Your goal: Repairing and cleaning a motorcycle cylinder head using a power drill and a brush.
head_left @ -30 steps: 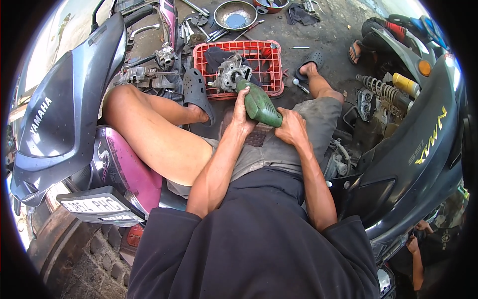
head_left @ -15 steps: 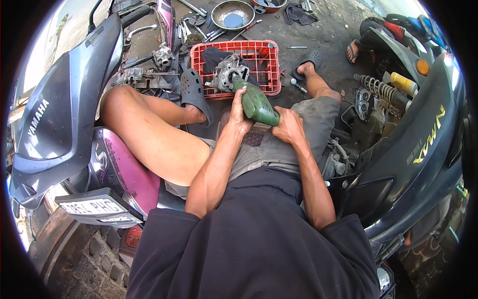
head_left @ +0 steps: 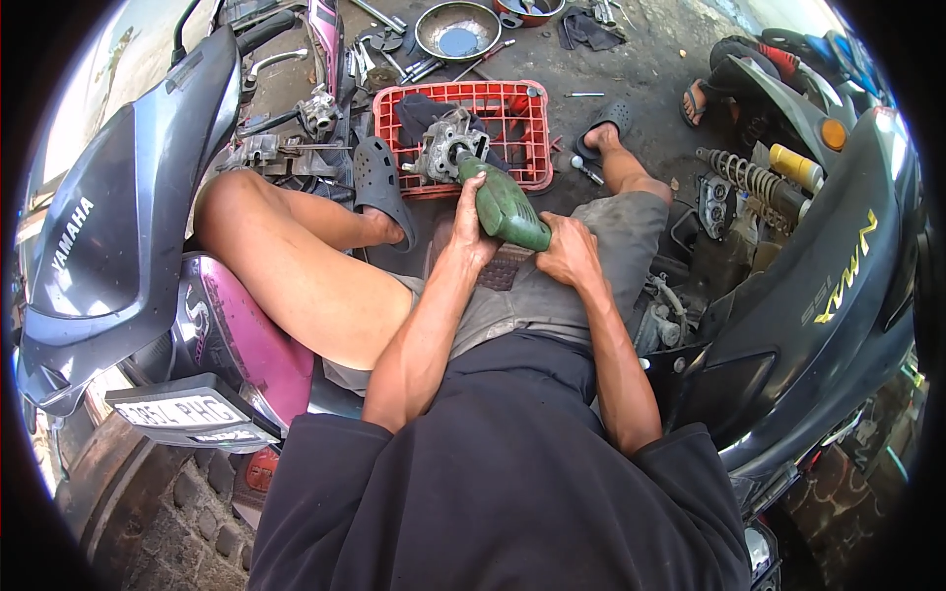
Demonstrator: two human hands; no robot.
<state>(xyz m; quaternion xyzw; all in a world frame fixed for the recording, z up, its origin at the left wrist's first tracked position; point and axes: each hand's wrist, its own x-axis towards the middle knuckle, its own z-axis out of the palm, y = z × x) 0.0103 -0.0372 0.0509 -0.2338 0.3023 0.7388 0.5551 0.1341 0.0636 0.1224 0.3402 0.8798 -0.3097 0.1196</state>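
Observation:
A green power drill (head_left: 509, 209) points away from me, its front end against a grey metal engine part (head_left: 443, 148) that looks like a cylinder head. My left hand (head_left: 473, 225) is wrapped around the drill's left side near the front. At the back end, my right hand (head_left: 570, 248) grips the handle. The engine part rests on a red plastic crate (head_left: 541, 128), beside a dark cloth (head_left: 418, 110). The tip of the drill is hidden where it meets the part.
Motorbikes flank me, with dark bodywork (head_left: 788, 325) at right and a pink panel (head_left: 251, 325) at left. Beyond the crate are a metal basin (head_left: 458, 32) and scattered tools (head_left: 424, 69). A spring shock absorber (head_left: 754, 177) lies right. Another person's sandalled foot (head_left: 694, 101) shows far right.
The whole picture has shifted very slightly to the left. Both hands keep their grip, and the drill stays against the engine part.

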